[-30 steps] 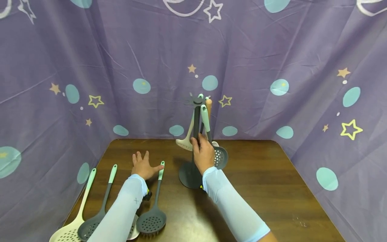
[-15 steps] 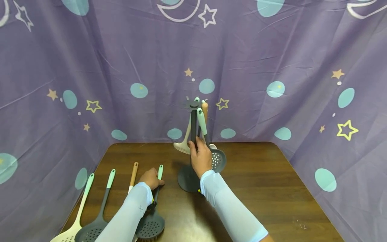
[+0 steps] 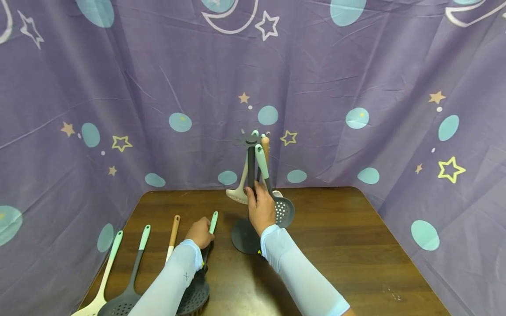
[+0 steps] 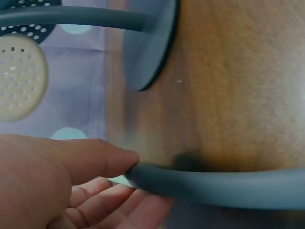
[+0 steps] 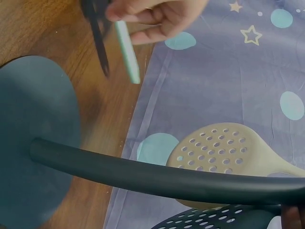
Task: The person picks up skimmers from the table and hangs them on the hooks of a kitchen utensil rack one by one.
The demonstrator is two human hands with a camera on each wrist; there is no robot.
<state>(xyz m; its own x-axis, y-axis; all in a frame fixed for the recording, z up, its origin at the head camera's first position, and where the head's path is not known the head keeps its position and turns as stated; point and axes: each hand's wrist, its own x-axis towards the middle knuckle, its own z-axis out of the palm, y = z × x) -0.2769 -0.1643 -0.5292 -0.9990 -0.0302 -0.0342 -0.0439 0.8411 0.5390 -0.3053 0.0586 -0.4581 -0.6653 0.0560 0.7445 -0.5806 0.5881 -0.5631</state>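
Observation:
My left hand point(image 3: 200, 232) pinches a dark grey skimmer point(image 3: 195, 295) between thumb and fingers, where its grey shaft meets the mint-green handle. In the right wrist view that handle point(image 5: 127, 55) appears raised off the table; part of the shaft is hidden behind the left arm. My right hand point(image 3: 262, 210) grips the pole of a dark utensil stand point(image 3: 251, 164), whose round base point(image 3: 243, 239) rests on the table. From the stand's top hang a cream skimmer point(image 3: 237, 195), a grey skimmer point(image 3: 285, 212) and a wooden-handled utensil point(image 3: 265, 147), partly hidden.
On the table's left side lie a cream skimmer point(image 3: 98, 303) and a grey slotted turner-like utensil point(image 3: 125, 298), both with mint handles. A wooden-handled utensil point(image 3: 174, 232) lies partly under the left arm. A purple patterned curtain point(image 3: 316, 87) encloses the wooden table point(image 3: 340, 245).
My left hand, earlier spread beside the mint handle, has taken hold of the skimmer. Its handle end has shifted and tilted slightly right. The right hand stays on the pole.

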